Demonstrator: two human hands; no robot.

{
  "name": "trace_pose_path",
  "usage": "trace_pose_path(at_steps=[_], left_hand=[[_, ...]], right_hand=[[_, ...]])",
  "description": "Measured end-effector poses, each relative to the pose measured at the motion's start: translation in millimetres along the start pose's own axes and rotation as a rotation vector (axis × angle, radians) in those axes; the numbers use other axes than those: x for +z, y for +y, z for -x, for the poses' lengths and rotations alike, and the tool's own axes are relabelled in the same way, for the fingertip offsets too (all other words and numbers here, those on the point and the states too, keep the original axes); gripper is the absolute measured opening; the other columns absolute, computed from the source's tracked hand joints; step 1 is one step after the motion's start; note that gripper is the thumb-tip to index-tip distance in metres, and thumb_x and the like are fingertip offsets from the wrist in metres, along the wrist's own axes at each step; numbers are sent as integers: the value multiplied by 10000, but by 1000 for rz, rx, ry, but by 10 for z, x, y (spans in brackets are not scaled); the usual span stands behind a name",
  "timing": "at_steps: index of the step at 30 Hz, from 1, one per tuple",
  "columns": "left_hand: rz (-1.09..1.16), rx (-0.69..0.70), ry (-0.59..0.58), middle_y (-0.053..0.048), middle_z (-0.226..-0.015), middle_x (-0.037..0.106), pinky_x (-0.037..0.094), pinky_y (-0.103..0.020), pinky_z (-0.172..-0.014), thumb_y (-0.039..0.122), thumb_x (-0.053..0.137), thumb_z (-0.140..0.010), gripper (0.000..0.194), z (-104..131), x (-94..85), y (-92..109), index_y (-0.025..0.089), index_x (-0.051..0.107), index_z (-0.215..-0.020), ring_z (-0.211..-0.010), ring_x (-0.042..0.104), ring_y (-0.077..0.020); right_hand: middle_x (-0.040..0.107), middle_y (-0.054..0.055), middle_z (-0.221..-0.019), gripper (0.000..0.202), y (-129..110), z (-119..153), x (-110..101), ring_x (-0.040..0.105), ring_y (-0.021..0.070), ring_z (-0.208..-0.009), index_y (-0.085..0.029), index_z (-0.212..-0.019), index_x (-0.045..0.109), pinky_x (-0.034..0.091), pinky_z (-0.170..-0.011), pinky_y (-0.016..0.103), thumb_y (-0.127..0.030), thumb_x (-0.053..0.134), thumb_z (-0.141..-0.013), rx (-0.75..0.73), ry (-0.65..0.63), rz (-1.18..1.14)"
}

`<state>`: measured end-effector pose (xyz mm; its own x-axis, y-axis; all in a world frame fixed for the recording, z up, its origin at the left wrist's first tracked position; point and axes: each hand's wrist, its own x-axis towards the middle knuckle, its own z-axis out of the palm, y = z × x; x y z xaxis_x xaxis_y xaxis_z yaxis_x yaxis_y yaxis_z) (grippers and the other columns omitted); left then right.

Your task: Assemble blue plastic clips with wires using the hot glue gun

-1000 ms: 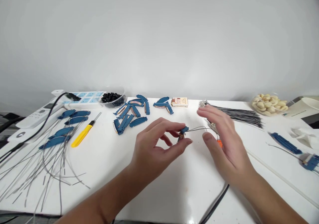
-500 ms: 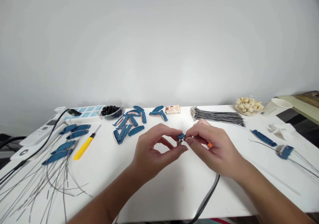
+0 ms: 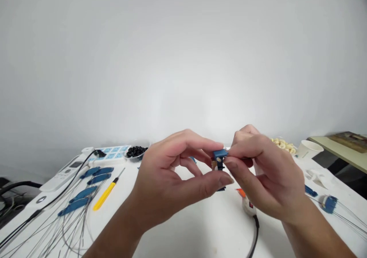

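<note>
Between the thumb and forefinger of my left hand point(image 3: 177, 170) is a small blue plastic part point(image 3: 220, 154) with a tan piece on its side, held up above the table. My right hand point(image 3: 263, 170) pinches at the right end of this part, thumb against forefinger. Whatever its fingertips grip is too small and too covered to make out. Below the right hand lies a white tool with an orange tip and a black cord point(image 3: 249, 206), partly hidden by the hand.
On the left lie a yellow-handled screwdriver point(image 3: 105, 195), blue parts with thin wires point(image 3: 83, 193) and a power strip point(image 3: 114, 152). Behind stands a bowl of black pieces point(image 3: 137, 151). To the right are a bowl of pale pieces point(image 3: 283, 145), a paper cup point(image 3: 309, 149) and a wired blue part point(image 3: 329, 204).
Both hands have come up closer to the camera, bringing the blue part with them. The view has tilted upward, and the white tool with the orange tip now shows more.
</note>
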<state>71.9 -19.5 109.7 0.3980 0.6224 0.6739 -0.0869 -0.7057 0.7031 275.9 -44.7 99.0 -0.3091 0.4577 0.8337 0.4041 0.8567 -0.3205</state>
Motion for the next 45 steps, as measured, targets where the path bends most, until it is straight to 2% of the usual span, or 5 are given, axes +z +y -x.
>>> trace_pose_path(at_steps=[8,23,29,34,45], left_hand=[[-267,106,64,11,-933,784,644,-186,-549,182,903,-813,304,-171,12,207,292,776,-1066,-755,741,-132],[-482,93,20,81,-893,805,667,-202,-628,193,862,-843,256,-148,-40,44,332,753,-1029,-676,766,-124],[-598,107,96,49,-902,800,616,-218,-520,293,887,-831,236,-134,-62,26,309,743,-1018,-679,760,-155],[-728,169,98,46,-911,788,610,-265,-577,270,846,-857,243,-131,-77,6,315,728,-1065,-705,746,-168],[-830,176,24,35,-851,747,481,-280,-571,254,725,-946,147,-99,-66,6,307,721,-1083,-645,655,-154]], right_hand=[[651,-9,-771,162,103,-131,16,577,178,-698,-258,-935,644,462,-724,395,-110,618,-996,-7,196,-107],[733,21,-875,154,377,-67,1,660,208,-775,-263,-982,699,508,-767,424,-113,668,-973,4,83,-54],[660,72,-1003,158,308,-63,47,618,248,-957,-225,-1046,682,486,-805,408,-122,676,-926,73,324,-43],[606,9,-809,105,157,-15,46,518,154,-709,-231,-907,682,412,-591,305,-163,660,-984,248,214,-59],[550,-25,-702,206,120,-29,91,502,116,-612,-236,-880,667,392,-498,236,-287,589,-1064,409,56,-174]])
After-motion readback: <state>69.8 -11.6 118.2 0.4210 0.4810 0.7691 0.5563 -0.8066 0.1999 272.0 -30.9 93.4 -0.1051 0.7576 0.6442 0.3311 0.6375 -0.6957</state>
